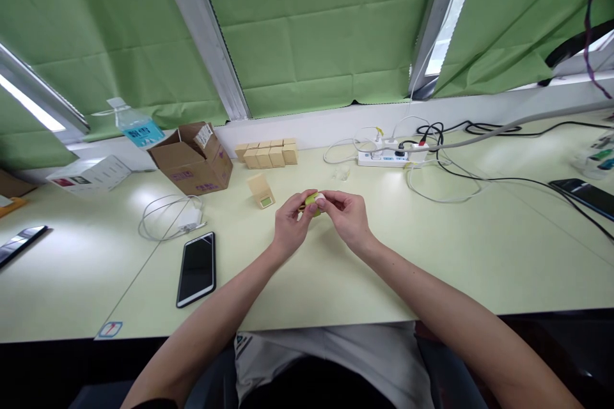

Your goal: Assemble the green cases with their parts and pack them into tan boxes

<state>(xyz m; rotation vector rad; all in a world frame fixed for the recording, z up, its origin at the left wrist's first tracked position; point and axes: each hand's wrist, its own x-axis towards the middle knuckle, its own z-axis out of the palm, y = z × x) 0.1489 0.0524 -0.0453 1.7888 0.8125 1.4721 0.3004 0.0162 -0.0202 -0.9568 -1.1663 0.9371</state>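
Both hands meet over the middle of the table around a small yellow-green and white object [314, 199]. My left hand [293, 220] pinches its left side with thumb and fingers. From the right, my right hand [349, 214] has its thumb and fingertips closed on the white part. Fingers cover much of the object, so its exact kind is unclear. Just left of the hands stands a small open kraft box [261, 192] with its lid up and a green patch at its front. A small clear plastic piece [341, 172] lies beyond my right hand.
Several small kraft boxes [268, 154] stand by the wall beside an open carton [192, 160] and a bottle [139, 128]. A phone [196, 268] and a white charger with cable [189, 218] lie left. A power strip [391, 156] with tangled cables sits back right.
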